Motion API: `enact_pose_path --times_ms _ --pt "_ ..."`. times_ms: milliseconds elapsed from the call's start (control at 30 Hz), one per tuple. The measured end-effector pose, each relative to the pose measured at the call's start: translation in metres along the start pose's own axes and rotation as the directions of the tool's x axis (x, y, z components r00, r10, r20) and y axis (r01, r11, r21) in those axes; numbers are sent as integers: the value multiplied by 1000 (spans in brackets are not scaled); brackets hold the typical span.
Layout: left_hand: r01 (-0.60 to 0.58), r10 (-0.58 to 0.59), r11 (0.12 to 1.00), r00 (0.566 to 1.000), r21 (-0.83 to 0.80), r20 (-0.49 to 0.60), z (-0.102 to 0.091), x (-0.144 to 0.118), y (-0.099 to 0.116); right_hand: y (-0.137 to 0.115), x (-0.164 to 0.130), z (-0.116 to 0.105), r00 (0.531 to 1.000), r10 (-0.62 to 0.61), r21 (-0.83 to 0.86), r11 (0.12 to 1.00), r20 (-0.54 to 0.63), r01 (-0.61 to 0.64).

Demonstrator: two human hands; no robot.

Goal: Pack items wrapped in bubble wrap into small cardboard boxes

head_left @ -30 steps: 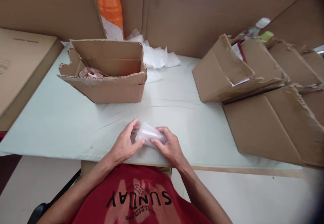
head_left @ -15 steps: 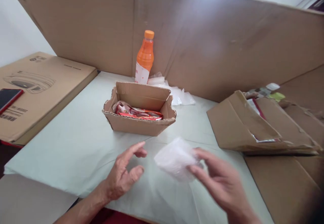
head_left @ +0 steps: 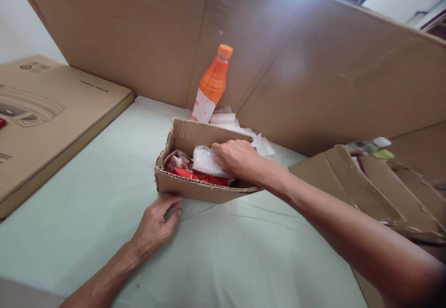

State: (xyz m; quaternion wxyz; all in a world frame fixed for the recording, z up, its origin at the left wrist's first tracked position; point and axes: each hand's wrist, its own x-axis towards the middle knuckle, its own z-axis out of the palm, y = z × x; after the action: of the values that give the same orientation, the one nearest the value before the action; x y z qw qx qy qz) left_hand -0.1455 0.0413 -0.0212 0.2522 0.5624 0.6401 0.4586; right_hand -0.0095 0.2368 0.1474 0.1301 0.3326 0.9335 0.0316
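Observation:
My right hand [head_left: 239,159] reaches into a small open cardboard box [head_left: 195,189] and holds a clear bubble-wrapped packet [head_left: 206,160] on top of the red and white packets [head_left: 195,176] lying inside. My left hand [head_left: 156,222] rests on the pale green table cover, its fingertips touching the box's near left wall. The fingers there are loosely curled and hold nothing.
An orange bottle [head_left: 212,84] and loose clear wrap [head_left: 254,141] stand behind the box, against a tall cardboard wall [head_left: 139,34]. A large flat carton [head_left: 49,113] lies at the left. Torn cardboard boxes [head_left: 369,187] lie at the right.
My right hand carried the wrapped packet from the table's front edge forward into the box. My left hand let go of it and moved to the box's front wall. The camera tilted up.

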Motion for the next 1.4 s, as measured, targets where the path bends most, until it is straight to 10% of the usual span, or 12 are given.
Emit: enact_pose_path --times_ms 233,500,767,867,967,1067,1133,1267,1400 --pt "-52 51 997 998 52 29 0 -5 1 -8 2 1 994 -103 -278 957 -43 87" --pt "-147 151 981 988 126 -25 1 -7 -3 28 -8 -12 907 -396 303 890 142 342" --pt "-193 198 973 980 127 -30 6 -4 -11 -17 21 -13 890 -211 35 976 405 216" --pt "-72 75 996 997 59 -36 -1 -1 -9 -11 6 -26 944 -169 -9 984 285 179" --pt "90 -90 996 990 -8 -108 -18 -2 -3 21 -43 -31 991 -14 70 997 -131 23" --pt "195 -188 981 943 -1 -274 -38 -7 2 51 -107 -7 852 231 314 946 -470 -83" --pt "203 -199 979 916 -23 -348 -45 -8 1 54 -137 28 799 366 494 863 -477 -100" --pt "124 -188 972 920 -201 -344 -43 6 -5 18 -133 108 849 442 745 661 -289 -90" --pt "147 -237 932 939 -331 -251 -25 37 6 -7 -89 141 845 474 877 481 -247 -13"
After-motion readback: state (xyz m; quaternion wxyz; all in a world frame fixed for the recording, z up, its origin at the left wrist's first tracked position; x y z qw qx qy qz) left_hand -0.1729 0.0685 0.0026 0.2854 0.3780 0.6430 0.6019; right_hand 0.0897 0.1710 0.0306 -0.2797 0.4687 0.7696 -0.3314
